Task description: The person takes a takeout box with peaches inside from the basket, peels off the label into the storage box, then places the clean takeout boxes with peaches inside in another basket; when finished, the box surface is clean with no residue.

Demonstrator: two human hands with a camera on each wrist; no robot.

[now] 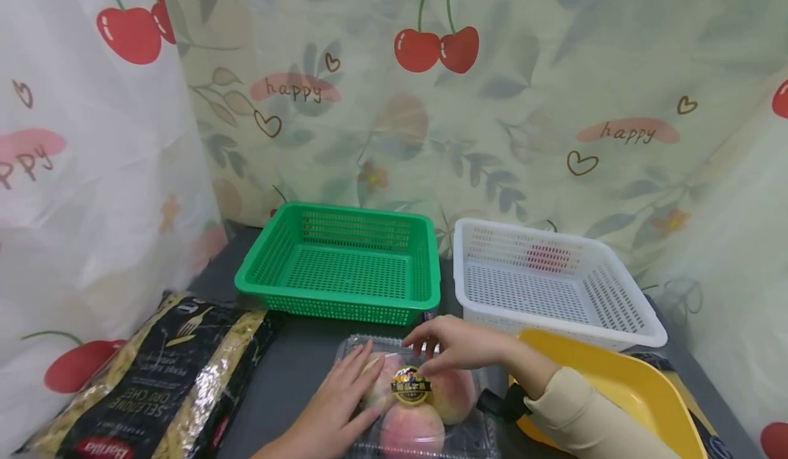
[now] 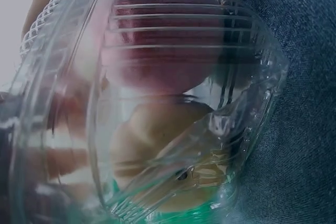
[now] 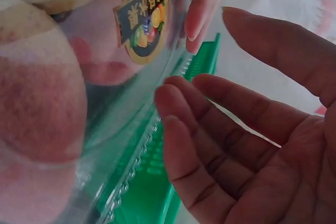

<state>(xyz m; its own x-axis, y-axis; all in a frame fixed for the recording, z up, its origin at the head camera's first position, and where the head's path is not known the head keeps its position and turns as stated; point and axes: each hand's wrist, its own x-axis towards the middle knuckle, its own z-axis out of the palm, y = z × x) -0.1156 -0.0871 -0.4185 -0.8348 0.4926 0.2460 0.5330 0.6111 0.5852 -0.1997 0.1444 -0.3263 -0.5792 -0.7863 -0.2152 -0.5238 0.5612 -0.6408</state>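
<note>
A clear plastic clamshell box (image 1: 455, 438) of peaches (image 1: 412, 430) lies on the dark tabletop, a round black-and-gold sticker (image 1: 411, 385) on its lid. My left hand (image 1: 345, 394) rests on the left side of the lid, fingers extended. Above the far right part of the box is my right hand (image 1: 458, 343), its fingers loosely bent. In the right wrist view that hand's thumb and fingers (image 3: 210, 119) stand apart with nothing between them, the fingertips close to the beaded rim; whether they touch it I cannot tell. The left wrist view shows peaches (image 2: 163, 51) through the box's side.
A green basket (image 1: 338, 302) stands behind the box, with a white basket (image 1: 554, 315) to its right. At the right is a yellow tray (image 1: 622, 384), partly behind my right forearm. A black bag of pasta (image 1: 154, 377) lies at the left. Patterned curtains (image 1: 394, 137) surround the table.
</note>
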